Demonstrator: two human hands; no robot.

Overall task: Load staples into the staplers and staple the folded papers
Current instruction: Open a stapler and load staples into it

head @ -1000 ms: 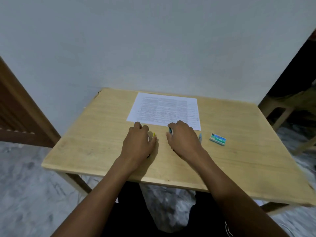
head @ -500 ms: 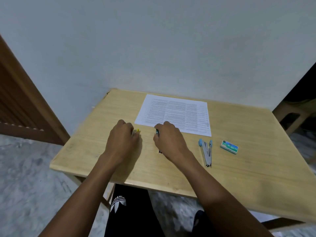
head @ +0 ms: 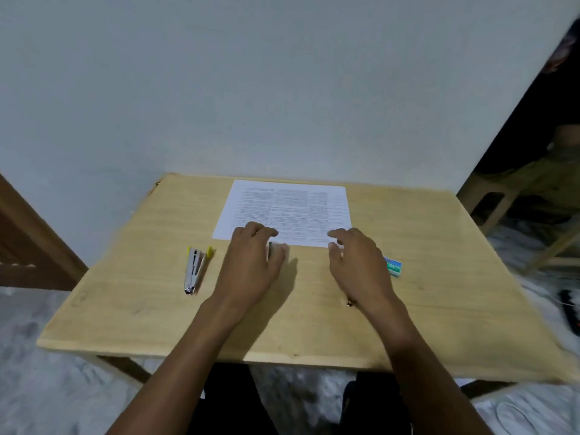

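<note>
Wood-grain desk (head: 439, 309): pale top, carries every item listed; near edge bare.
Left hand (head: 251, 265): palm down near the desk's middle, fingers (head: 266, 232) curled over a small dark item at the paper's near edge; whether they grip it or only cover it cannot be told. The item may be a second stapler, too hidden to confirm.
Right hand (head: 357, 262): hovers or rests palm down just beside the paper's near right corner, fingers (head: 337, 235) spread and loose, holding nothing.
Yellow stapler (head: 195, 269): lies to the left of the left hand, apart from it, swung open with its metal channel showing; no staples can be made out in it.
Staple box (head: 393, 266): green-blue, just right of the right hand, partly hidden by it; looks closed.
Printed paper (head: 285, 211): white sheet, flat and unfolded, at the desk's far middle, near the wall.
Progress: early, by my reading. Stapler opened for loading; staples not yet taken out, paper neither folded nor stapled.
Remaining: load, fold, staple.
</note>
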